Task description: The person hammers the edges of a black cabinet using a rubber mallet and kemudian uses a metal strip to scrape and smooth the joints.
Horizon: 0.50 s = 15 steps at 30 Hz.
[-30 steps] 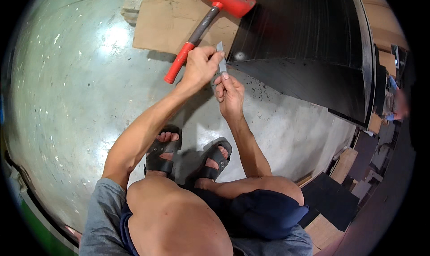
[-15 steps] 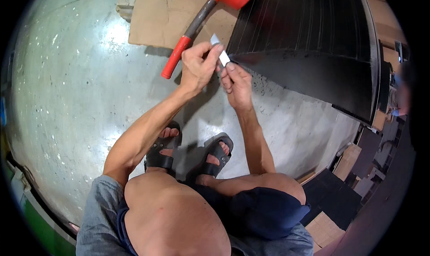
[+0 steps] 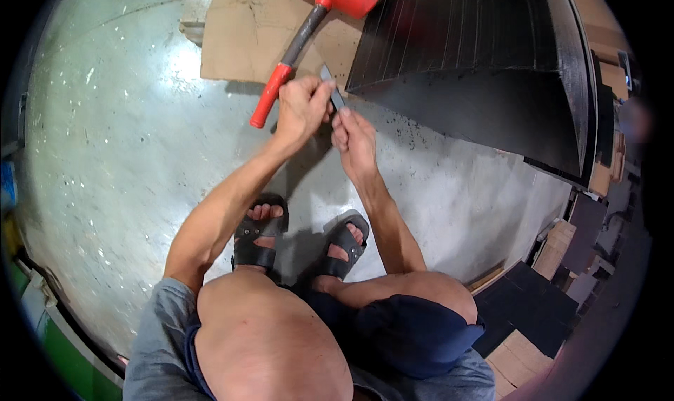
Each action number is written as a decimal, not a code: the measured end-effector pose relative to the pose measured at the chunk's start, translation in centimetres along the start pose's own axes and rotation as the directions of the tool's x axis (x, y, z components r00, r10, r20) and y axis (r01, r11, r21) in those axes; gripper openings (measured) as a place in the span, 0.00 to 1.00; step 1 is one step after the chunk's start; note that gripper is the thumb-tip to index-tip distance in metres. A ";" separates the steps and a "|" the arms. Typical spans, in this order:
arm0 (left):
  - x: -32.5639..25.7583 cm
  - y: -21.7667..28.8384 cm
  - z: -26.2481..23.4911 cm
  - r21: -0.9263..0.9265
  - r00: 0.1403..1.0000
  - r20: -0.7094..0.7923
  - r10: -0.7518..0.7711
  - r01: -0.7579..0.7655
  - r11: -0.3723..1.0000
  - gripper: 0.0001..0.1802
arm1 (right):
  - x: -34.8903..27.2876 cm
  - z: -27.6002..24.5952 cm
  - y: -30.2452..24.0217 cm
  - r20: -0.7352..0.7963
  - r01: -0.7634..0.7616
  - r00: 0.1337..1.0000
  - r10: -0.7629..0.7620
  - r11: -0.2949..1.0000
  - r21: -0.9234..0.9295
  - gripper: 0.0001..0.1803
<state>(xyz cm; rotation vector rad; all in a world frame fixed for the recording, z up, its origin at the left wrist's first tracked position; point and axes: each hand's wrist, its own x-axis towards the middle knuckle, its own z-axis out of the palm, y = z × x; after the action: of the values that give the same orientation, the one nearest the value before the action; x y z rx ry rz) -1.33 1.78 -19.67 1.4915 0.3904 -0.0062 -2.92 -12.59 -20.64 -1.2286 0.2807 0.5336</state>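
Both hands have drawn closer together since the earlier frame, just below the black ribbed panel (image 3: 484, 64) filling the upper right. Near the red mallet (image 3: 309, 32) on cardboard (image 3: 246, 36), the left hand (image 3: 302, 110) and right hand (image 3: 354, 138) pinch what looks like a small grey blade (image 3: 332, 92), top centre.

Both hands meet over the concrete floor (image 3: 126, 155), sharing a small grey blade-like tool (image 3: 331, 89). The left hand (image 3: 302, 110) is closed around its lower part, and the right hand (image 3: 354, 138) pinches it from just beside. Just beyond the left hand lies a red-headed mallet (image 3: 309, 36) on cardboard (image 3: 239, 36). Beyond the right hand sits a black ribbed panel (image 3: 477, 57). Below the hands are two black sandals (image 3: 260, 232).
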 end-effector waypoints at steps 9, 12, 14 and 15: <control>-4.7 2.1 1.3 0.447 0.939 0.127 0.319 -0.342 0.827 0.43 | -8.1 -7.5 2.7 -0.216 0.007 0.976 0.010 0.997 0.075 0.15; -6.2 3.0 3.0 0.196 0.981 0.120 0.151 -0.173 0.965 0.44 | -9.4 -8.7 3.2 -0.342 0.024 0.940 0.014 0.994 0.106 0.16; -5.8 3.8 2.5 0.222 0.981 0.069 0.179 -0.190 0.956 0.45 | -9.8 -9.2 3.3 -0.373 0.063 0.928 -0.015 0.991 0.117 0.15; -5.6 4.6 2.2 0.238 0.979 0.047 0.198 -0.203 0.950 0.45 | -9.9 -9.4 3.3 -0.363 0.077 0.932 -0.026 0.989 0.127 0.15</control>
<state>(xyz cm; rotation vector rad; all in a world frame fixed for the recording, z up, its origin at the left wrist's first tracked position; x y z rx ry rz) -4.94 -1.20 -13.76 1.7658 0.2232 0.0940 -12.30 -23.03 -21.65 -1.1896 0.5856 0.2338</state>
